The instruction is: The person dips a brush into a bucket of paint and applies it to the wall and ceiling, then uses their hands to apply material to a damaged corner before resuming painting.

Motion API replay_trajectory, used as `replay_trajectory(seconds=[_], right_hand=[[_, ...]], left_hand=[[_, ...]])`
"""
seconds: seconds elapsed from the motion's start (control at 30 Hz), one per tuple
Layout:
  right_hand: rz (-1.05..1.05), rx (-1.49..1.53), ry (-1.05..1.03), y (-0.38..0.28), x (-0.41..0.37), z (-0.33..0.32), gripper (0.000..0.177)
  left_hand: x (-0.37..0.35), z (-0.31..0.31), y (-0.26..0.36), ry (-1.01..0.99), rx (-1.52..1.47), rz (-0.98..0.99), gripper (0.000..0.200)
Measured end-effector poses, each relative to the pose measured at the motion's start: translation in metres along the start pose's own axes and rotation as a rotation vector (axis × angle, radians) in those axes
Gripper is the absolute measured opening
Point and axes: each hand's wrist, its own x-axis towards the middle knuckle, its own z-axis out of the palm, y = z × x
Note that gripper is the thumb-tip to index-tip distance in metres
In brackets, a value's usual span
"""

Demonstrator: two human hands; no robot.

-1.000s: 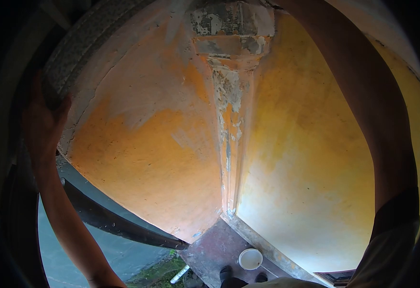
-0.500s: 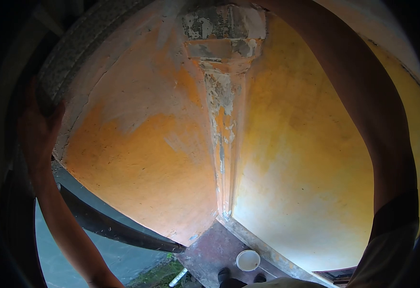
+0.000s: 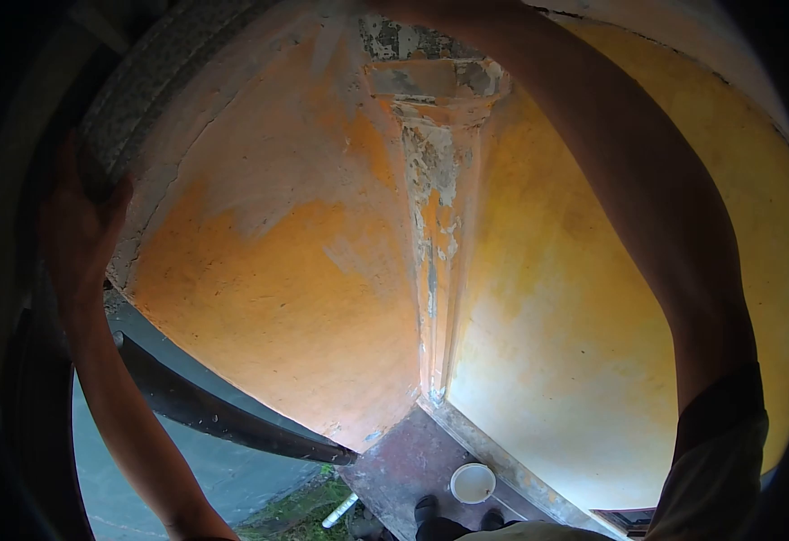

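Observation:
My left hand [image 3: 83,225] is raised at the left, against the rough grey edge [image 3: 124,135] of the wall. Its thumb lies on the near side and its dim fingers reach up along the outer side, gripping that edge. My right arm [image 3: 647,171] stretches up across the top, its hand cut off by the upper frame edge. Below it stands a narrow corner pilaster [image 3: 435,207] with flaking paint and a stepped, peeling capital [image 3: 435,81]. The orange wall [image 3: 295,270] on the left carries pale, scraped-looking patches.
A yellow wall [image 3: 574,316], whitish lower down, runs to the right. Far below, a white bucket [image 3: 473,484] stands on the dark floor [image 3: 394,469] beside my feet. A dark curved pipe or rail [image 3: 232,424], a white pipe [image 3: 340,511] and greenery [image 3: 295,509] lie at lower left.
The view has shifted slightly, so the pilaster and bucket sit further right. My right arm has moved left across the capital. My left hand stays on the wall edge.

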Motion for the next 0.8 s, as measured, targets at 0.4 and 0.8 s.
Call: replay_trajectory(seconds=[0.4, 0.8], right_hand=[[-0.293, 0.001, -0.109, -0.026, -0.094, -0.004, 0.026], [-0.069, -0.225, -0.056, -0.023, -0.053, -0.025, 0.021]], left_hand=[[0.000, 0.003, -0.005, 0.072, -0.055, 0.089, 0.085], [-0.001, 0.000, -0.002, 0.057, -0.035, 0.057, 0.083]])
